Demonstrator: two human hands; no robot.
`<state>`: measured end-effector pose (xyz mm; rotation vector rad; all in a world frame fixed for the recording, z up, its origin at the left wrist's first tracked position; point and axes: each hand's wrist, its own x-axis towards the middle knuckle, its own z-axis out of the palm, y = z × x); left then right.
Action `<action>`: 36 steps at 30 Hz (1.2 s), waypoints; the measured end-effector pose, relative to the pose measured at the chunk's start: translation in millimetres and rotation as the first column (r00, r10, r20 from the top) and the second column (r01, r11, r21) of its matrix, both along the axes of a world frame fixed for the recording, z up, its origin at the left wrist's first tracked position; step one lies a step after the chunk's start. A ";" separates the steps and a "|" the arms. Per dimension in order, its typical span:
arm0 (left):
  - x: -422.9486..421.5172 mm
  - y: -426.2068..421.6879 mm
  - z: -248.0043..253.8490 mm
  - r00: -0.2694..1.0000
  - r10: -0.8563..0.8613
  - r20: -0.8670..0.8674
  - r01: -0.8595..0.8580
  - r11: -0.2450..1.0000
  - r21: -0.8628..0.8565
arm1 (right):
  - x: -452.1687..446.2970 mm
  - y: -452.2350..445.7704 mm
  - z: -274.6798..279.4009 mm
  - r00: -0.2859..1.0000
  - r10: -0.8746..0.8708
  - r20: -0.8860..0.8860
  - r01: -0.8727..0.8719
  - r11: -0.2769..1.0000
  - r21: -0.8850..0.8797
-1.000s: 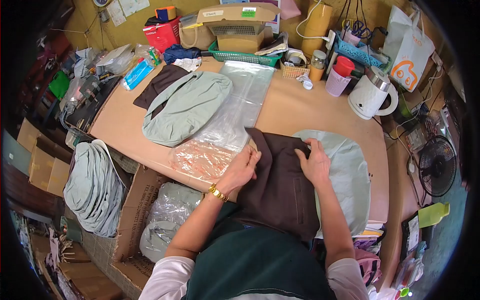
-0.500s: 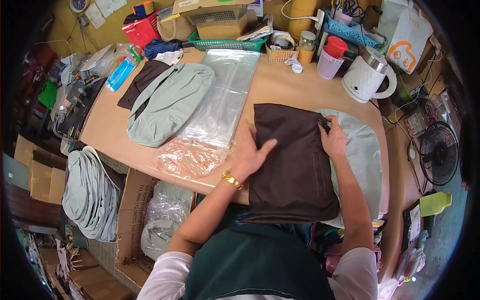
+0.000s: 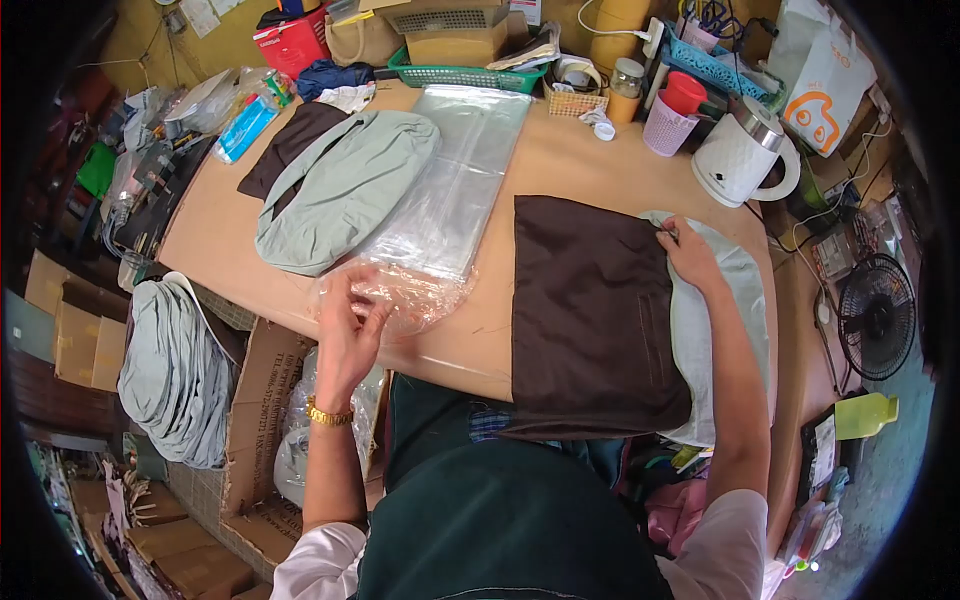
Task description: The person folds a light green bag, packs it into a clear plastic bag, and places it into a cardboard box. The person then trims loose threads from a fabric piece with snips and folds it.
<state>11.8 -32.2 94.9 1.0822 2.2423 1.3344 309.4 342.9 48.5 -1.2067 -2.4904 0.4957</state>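
My left hand hovers at the crumpled open end of a clear plastic bag, fingers bent and thumb apart. Whether its fingertips touch the plastic I cannot tell. My right hand has its fingers closed on the upper right corner of a dark brown cloth piece. That cloth lies flat with a stitched slit on its right side, and its lower end hangs over the table edge. Under its right side sits a pale grey-green rounded cloth. Another grey-green oval cloth lies partly on the flat plastic bags.
A white kettle and a lilac cup stand at the back right of the table. Baskets and boxes line the wall. A stack of grey-green cloths and a cardboard box are at the left.
My left hand has left the brown cloth and moved left to the plastic bag. My right hand stays at the cloth's upper right corner, and the cloth now lies flatter and wider.
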 end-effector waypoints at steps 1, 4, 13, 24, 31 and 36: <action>0.7 1.1 2.6 0.980 0.098 -0.173 -0.059 0.975 0.214 | -8.5 -18.2 30.2 1.000 0.005 0.001 -0.005 1.000 0.004; 7.6 29.7 -19.2 0.859 -0.290 0.422 0.126 0.919 0.375 | -42.7 -81.6 84.4 0.999 -0.019 -0.036 0.020 0.999 0.030; 49.6 122.1 -70.6 0.932 -0.328 -0.152 0.311 0.942 -0.127 | -81.2 -151.7 -22.5 0.983 -0.040 -0.181 0.063 0.991 0.120; 19.3 88.1 -72.7 0.477 -0.350 0.806 0.108 0.934 0.342 | -77.7 -144.6 -33.2 0.997 0.013 -0.081 0.002 0.984 0.177; 11.3 96.3 -62.5 -0.118 -0.799 0.590 -0.300 0.595 0.745 | -76.3 -146.9 -32.0 0.993 0.005 -0.122 0.016 0.984 0.176; 38.3 165.4 -62.8 0.544 -0.146 0.826 -0.152 0.951 0.268 | -74.9 -148.6 -30.9 0.995 0.034 -0.090 -0.018 0.986 0.168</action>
